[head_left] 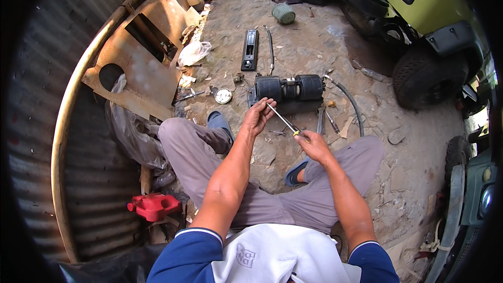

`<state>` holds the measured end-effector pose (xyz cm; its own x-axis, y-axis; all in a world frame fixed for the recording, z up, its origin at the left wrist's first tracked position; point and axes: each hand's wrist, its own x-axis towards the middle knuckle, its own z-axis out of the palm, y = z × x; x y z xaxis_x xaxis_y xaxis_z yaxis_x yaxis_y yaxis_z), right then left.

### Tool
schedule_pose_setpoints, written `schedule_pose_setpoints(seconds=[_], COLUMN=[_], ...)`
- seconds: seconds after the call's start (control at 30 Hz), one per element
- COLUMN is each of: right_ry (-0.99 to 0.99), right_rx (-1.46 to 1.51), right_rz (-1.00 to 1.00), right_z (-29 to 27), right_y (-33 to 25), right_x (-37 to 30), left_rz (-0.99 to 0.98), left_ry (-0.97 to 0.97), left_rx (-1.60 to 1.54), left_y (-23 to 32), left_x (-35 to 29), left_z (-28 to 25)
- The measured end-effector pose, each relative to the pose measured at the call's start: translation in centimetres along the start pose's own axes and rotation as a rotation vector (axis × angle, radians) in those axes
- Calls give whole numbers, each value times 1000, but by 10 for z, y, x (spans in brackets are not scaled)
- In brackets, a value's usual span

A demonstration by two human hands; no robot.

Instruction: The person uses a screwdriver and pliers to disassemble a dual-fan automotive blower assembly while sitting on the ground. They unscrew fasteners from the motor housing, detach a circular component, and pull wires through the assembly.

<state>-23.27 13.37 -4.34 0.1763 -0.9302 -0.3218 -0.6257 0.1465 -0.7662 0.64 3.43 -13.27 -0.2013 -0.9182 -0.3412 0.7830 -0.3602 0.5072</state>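
Observation:
My right hand is wrapped round the yellow-and-dark handle of a screwdriver. Its long metal shaft slants up and left to the fingertips of my left hand. That hand is turned partly palm up with its fingers curled in at the tip; whatever they pinch is too small to make out. Just beyond both hands a black blower unit with two rounded drum housings lies on the ground. My left fingers are close to its near left edge, and I cannot tell whether they touch it.
Around the unit lie a black hose, a wrench, a round white-faced gauge, a black control panel and a green canister. A red jerrycan stands left. A vehicle tyre is at right.

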Motion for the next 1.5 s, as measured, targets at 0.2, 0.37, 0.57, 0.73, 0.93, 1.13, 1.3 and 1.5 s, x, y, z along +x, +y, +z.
schedule_pose_setpoints(seconds=[0.2,0.37,0.57,0.73,0.93,1.13,1.3,1.5], right_ry=[175,484,681,773,678,658,652,671], right_rx=[-16,40,160,260,359,430,415,395], right_rz=[-88,-209,-170,-177,90,179,183,207], right_z=[-43,-98,-126,-97,-57,-48,-34,-28], right_y=[-57,-76,-20,57,114,144,167,167], right_x=[-15,-25,-17,8,30,51,72,81], left_rz=[3,72,-85,-279,-476,-497,211,434], left_ry=[-181,-257,-345,-303,-250,-235,-330,-511], left_rx=[-88,167,473,792,912,1091,1852,2184], left_y=[35,68,42,-7,-57,-90,-95,-102], left_x=[20,28,70,128,169,190,213,249], left_z=[58,189,280,254,184,142,134,118])
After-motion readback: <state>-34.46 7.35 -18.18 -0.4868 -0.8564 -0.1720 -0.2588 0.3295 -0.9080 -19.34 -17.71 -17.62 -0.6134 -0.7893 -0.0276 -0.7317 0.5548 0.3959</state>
